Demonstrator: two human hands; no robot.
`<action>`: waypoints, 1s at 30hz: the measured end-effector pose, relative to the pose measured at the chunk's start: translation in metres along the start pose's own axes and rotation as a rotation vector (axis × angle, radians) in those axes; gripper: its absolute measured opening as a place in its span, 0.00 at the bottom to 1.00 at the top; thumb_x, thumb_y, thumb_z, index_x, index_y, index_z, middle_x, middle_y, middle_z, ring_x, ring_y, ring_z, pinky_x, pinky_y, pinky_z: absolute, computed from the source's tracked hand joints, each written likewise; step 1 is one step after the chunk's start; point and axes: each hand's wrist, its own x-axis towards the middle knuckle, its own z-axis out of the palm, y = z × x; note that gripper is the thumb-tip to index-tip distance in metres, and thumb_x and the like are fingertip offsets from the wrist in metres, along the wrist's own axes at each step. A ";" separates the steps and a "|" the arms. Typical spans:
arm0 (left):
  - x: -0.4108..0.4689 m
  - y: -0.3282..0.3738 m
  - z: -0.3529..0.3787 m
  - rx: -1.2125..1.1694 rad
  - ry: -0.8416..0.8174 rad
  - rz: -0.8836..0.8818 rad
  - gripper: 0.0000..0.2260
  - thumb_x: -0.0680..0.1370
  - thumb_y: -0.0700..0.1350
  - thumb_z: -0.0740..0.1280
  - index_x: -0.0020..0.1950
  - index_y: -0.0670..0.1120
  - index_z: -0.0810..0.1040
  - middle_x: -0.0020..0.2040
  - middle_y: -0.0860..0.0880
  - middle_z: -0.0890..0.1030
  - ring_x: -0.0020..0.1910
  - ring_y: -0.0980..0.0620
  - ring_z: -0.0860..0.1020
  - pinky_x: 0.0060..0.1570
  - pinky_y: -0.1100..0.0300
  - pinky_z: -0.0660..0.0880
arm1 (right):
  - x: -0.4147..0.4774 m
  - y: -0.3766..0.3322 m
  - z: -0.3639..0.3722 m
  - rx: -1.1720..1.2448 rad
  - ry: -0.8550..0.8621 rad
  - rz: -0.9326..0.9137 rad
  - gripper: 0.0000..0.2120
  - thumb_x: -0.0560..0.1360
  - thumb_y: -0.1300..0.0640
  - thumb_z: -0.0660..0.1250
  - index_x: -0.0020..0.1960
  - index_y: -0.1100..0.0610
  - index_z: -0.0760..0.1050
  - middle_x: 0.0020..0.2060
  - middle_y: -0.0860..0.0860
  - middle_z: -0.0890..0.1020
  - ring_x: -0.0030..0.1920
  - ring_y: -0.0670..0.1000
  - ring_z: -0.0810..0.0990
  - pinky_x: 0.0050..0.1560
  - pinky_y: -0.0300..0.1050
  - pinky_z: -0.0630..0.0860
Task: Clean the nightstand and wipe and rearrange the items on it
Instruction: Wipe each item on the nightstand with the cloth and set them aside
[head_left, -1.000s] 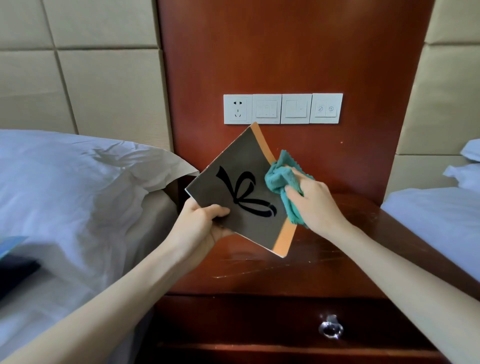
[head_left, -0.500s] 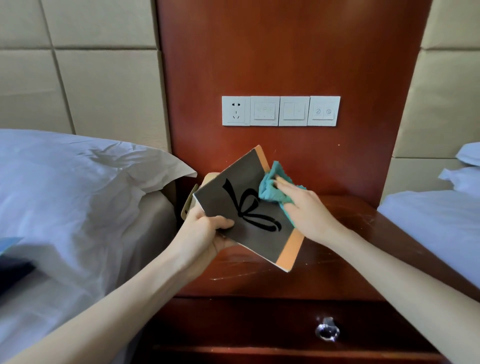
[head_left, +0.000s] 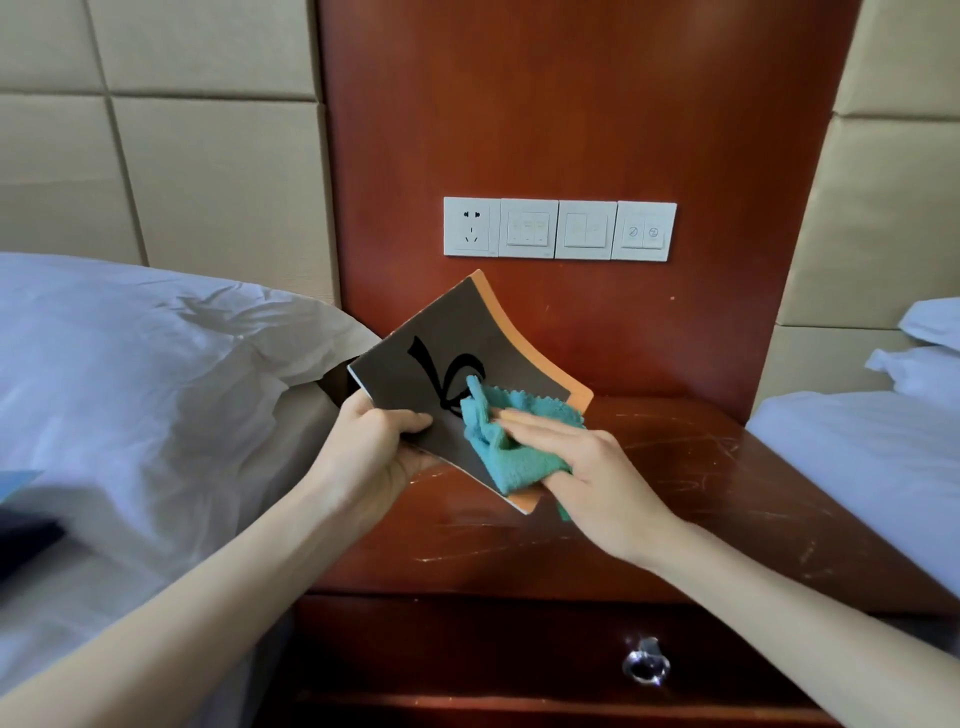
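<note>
A thin book (head_left: 457, 332) with a dark grey cover, a black brush mark and an orange edge is tilted above the reddish wooden nightstand (head_left: 649, 499). My left hand (head_left: 374, 452) grips its lower left corner, thumb on the cover. My right hand (head_left: 587, 467) presses a teal cloth (head_left: 498, 447) flat against the lower part of the cover, fingers extended over the cloth. The cloth hides part of the brush mark and the book's lower edge.
A white socket and switch panel (head_left: 560, 228) is on the wooden wall panel behind. A bed with a white pillow (head_left: 130, 364) lies to the left, another bed (head_left: 872, 452) to the right. The nightstand drawer has a shiny knob (head_left: 645, 662). The top is scratched.
My right hand with the cloth has slid from the book's upper right edge down and left across the cover. The book has shifted slightly in my left hand.
</note>
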 end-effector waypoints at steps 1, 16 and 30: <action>0.000 0.001 0.000 -0.001 -0.007 0.006 0.19 0.75 0.24 0.53 0.51 0.41 0.79 0.47 0.42 0.85 0.46 0.43 0.84 0.37 0.48 0.80 | -0.004 0.002 -0.003 -0.011 -0.014 -0.021 0.33 0.71 0.78 0.56 0.70 0.53 0.69 0.67 0.37 0.69 0.69 0.31 0.62 0.69 0.28 0.58; -0.011 -0.003 0.005 0.051 -0.243 -0.130 0.22 0.73 0.23 0.53 0.63 0.37 0.72 0.55 0.38 0.82 0.52 0.40 0.82 0.40 0.46 0.80 | 0.012 0.017 -0.031 -0.276 0.217 0.137 0.25 0.77 0.71 0.55 0.73 0.59 0.65 0.72 0.51 0.67 0.74 0.51 0.63 0.74 0.42 0.55; -0.022 -0.008 0.014 0.052 -0.306 -0.190 0.22 0.74 0.23 0.53 0.63 0.37 0.73 0.57 0.37 0.81 0.54 0.39 0.81 0.44 0.46 0.80 | 0.045 -0.016 -0.021 -0.269 0.092 -0.030 0.28 0.76 0.72 0.56 0.75 0.57 0.61 0.75 0.49 0.60 0.74 0.42 0.54 0.70 0.30 0.43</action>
